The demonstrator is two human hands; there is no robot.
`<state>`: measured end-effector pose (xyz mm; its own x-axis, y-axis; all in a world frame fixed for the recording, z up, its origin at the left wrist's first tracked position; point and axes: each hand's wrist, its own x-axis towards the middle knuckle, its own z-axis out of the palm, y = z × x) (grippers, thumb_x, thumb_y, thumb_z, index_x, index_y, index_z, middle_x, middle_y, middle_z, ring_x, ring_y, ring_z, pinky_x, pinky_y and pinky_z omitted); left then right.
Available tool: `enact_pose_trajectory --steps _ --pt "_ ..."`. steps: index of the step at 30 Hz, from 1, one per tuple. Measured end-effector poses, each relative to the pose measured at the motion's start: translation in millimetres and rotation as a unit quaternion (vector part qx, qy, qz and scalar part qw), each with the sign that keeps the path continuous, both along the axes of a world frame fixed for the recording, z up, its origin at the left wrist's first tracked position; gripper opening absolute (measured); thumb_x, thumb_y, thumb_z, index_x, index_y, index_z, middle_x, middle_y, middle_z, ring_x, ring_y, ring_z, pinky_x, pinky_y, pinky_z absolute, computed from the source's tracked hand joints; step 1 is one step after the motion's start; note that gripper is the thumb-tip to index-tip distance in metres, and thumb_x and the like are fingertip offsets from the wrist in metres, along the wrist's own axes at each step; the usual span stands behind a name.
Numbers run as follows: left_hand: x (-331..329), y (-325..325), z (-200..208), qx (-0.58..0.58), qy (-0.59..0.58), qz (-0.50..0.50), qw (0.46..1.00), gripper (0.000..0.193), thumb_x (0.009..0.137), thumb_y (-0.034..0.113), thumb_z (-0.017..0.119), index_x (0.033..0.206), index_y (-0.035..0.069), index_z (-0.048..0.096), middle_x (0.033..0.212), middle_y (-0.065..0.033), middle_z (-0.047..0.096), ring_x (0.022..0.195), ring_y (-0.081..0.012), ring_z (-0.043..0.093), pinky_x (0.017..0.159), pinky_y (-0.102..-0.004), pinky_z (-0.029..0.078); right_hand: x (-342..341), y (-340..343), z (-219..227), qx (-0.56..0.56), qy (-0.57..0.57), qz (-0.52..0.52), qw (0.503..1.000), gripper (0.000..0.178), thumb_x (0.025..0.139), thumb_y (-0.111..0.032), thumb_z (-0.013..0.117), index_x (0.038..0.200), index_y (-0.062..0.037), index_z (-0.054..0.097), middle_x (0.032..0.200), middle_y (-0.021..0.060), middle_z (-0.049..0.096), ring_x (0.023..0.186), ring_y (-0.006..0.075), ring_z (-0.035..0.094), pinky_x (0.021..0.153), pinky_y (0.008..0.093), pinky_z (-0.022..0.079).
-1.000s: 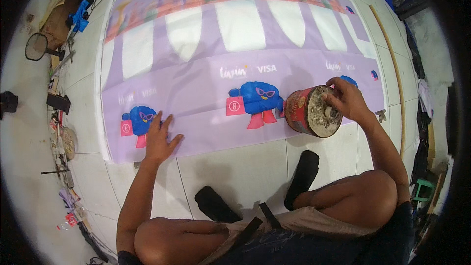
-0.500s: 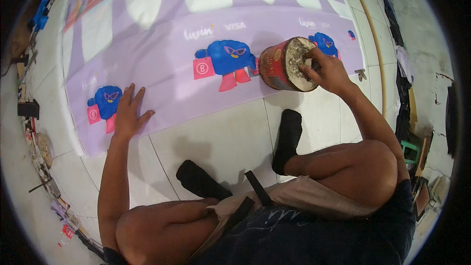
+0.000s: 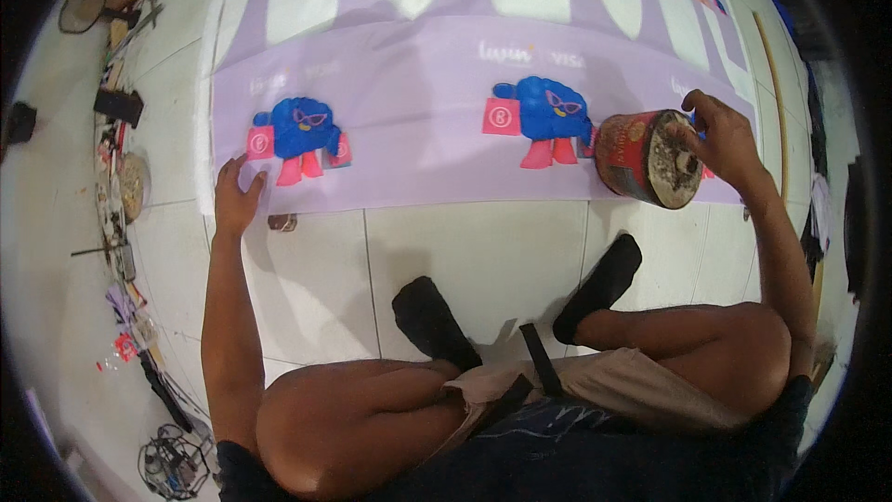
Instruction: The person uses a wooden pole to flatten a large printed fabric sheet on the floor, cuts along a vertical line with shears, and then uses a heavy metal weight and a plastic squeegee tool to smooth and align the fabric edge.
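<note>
A large printed banner (image 3: 409,177), lilac and white with blue cartoon figures, lies flat on the tiled floor. My left hand (image 3: 238,195) rests at its near left corner, fingers apart and nothing held. On the right part of the banner's near edge stands a worn red tin can (image 3: 636,158), its top filled with a rough grey mass that has a small knob (image 3: 686,162). My right hand (image 3: 729,139) is over the can's far right rim with fingers spread. The knob shows uncovered below the fingers; whether a fingertip touches the top, I cannot tell.
A small brown block (image 3: 282,222) sits by the banner's near edge. A long tan strip (image 3: 773,93) lies along the right side. Clutter lines the left wall, with a racket (image 3: 85,7) and a wire-caged fan (image 3: 174,465). My black-socked feet (image 3: 432,321) are close to the banner.
My right hand has let go of the knob and its fingers have spread. My left hand has shifted to the banner's near left corner. The whole view has turned and slid.
</note>
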<state>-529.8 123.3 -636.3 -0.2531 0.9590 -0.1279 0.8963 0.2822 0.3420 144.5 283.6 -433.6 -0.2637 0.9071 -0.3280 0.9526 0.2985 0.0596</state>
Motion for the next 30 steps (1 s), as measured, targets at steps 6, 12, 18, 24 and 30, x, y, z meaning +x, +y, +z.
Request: enact_pose_trajectory --steps 6,12,18,24,30 --pt "-26.7 4.3 -7.3 0.006 0.036 0.036 0.999 0.077 0.087 0.051 0.066 0.145 0.006 0.044 0.151 -0.0305 0.033 0.141 -0.0429 0.032 0.115 -0.0467 0.03 -84.3 25.6 -14.5 -0.062 0.017 0.223 0.973 0.033 0.086 -0.031 0.07 0.106 -0.0067 0.059 0.093 0.0143 0.066 0.086 0.0322 0.067 0.076 0.043 0.052" --pt "-18.1 38.4 -21.1 0.02 0.02 0.079 0.996 0.075 0.088 0.051 0.065 0.146 0.008 0.044 0.151 -0.0302 0.033 0.141 -0.043 0.032 0.116 -0.0471 0.029 -189.1 106.6 -123.0 0.037 0.138 0.22 0.965 0.05 0.091 -0.044 0.062 0.126 -0.0084 0.056 0.121 0.0176 0.059 0.11 0.038 0.059 0.092 0.0476 0.05" --pt "-26.5 44.3 -23.1 0.043 0.045 0.058 0.996 0.07 0.091 0.048 0.062 0.146 0.009 0.044 0.152 -0.0287 0.032 0.141 -0.0436 0.03 0.117 -0.0471 0.026 -273.2 155.9 -181.0 0.038 0.16 0.081 0.983 0.067 0.094 -0.057 0.051 0.144 -0.0131 0.044 0.146 0.021 0.042 0.134 0.038 0.044 0.106 0.0485 0.043" --pt "-24.4 67.3 -33.3 0.032 0.082 0.043 0.995 0.066 0.092 0.044 0.062 0.146 0.012 0.044 0.154 -0.0261 0.031 0.142 -0.0436 0.029 0.116 -0.0498 0.024 -290.5 191.3 -221.9 0.075 0.117 0.108 0.984 0.072 0.094 -0.066 0.042 0.147 -0.0169 0.041 0.153 0.0218 0.033 0.142 0.0422 0.03 0.112 0.0577 0.03" --pt "-33.8 74.5 -32.9 0.029 0.095 0.029 0.995 0.063 0.093 0.038 0.061 0.146 0.008 0.043 0.152 -0.0261 0.033 0.142 -0.0416 0.031 0.117 -0.0482 0.025 -291.2 208.9 -246.0 0.153 0.133 0.13 0.971 0.071 0.095 -0.065 0.042 0.146 -0.0167 0.043 0.152 0.0212 0.036 0.142 0.0409 0.031 0.112 0.0582 0.029"
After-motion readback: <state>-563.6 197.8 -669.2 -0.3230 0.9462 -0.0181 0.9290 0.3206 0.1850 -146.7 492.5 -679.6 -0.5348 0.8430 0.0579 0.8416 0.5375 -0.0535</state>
